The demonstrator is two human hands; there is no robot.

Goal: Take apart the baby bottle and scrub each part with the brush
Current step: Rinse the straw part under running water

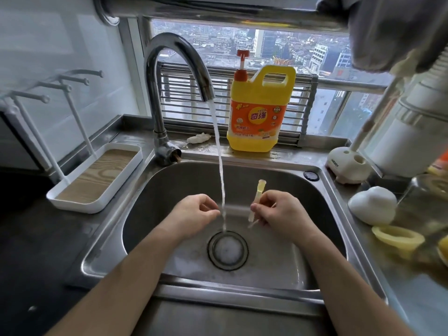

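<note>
Both hands are down in the steel sink (145,202), over the drain (228,249). The right hand (283,212) has its thumb and fingers pinched around a pale yellow straw-like tube (260,191) from the bottle, held upright with the flared end on top. There's also a thin stick (253,224) poking out below that grip, too small to say what it is. The left hand (194,212) is loosely curled with thumb and forefinger almost meeting. Honestly can't tell if it's pinching anything.

The faucet (174,69) is running, and the stream of water (220,166) drops right between the two hands, just brushing past the left fingertips.

On the back ledge sits a yellow detergent jug (260,112) with a red pump, and a crumpled white wad (198,138) beside it. Left of the sink is a white drying rack (97,175) with pegs. On the counter (400,287) to the right there's a white brush stand (346,166) with a long handle (373,117) leaning out of it, a white dome-shaped cap (373,204), a yellow ring (397,236) and a blurry glass bottle (431,214) at the edge. A grey cloth (388,32) hangs top right.
</note>
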